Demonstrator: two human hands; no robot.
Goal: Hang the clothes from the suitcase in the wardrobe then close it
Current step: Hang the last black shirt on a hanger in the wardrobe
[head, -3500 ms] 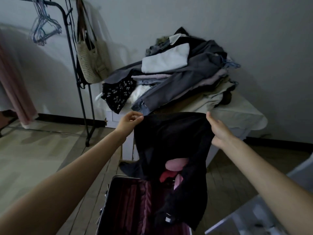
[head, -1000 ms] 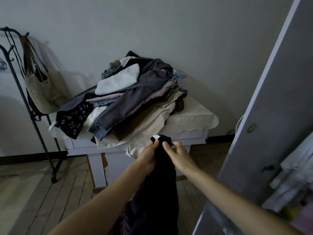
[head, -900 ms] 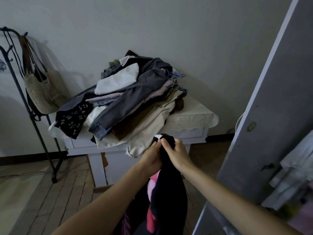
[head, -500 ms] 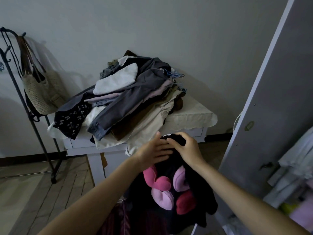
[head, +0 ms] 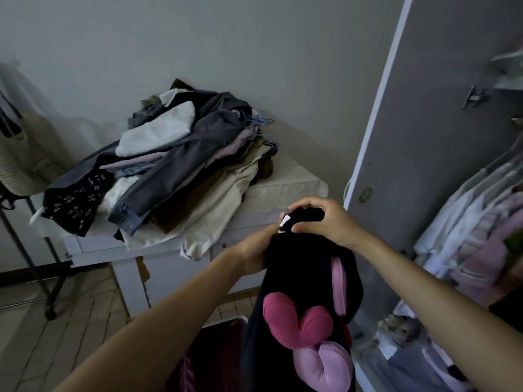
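Note:
A black garment (head: pixel 300 278) with padded pink heart shapes hangs in front of me. My right hand (head: pixel 322 219) grips its top, beside a small white label. My left hand (head: pixel 254 250) holds the fabric just below and to the left, its fingers partly hidden by the cloth. Under the garment shows the dark red lining of the open suitcase (head: pixel 215 357). The wardrobe door (head: pixel 424 123) stands open on the right, and light clothes (head: pixel 467 230) hang inside.
A white table (head: pixel 283 188) behind the garment carries a tall heap of clothes (head: pixel 175 165) with blue hangers at its right. A black clothes rack (head: pixel 31 256) with a woven bag (head: pixel 22 159) stands at the far left. The floor is wood.
The view has swung right from the rack to the wardrobe. My hands came together at the garment's top, which has turned so the pink hearts face me; my right hand now grips higher.

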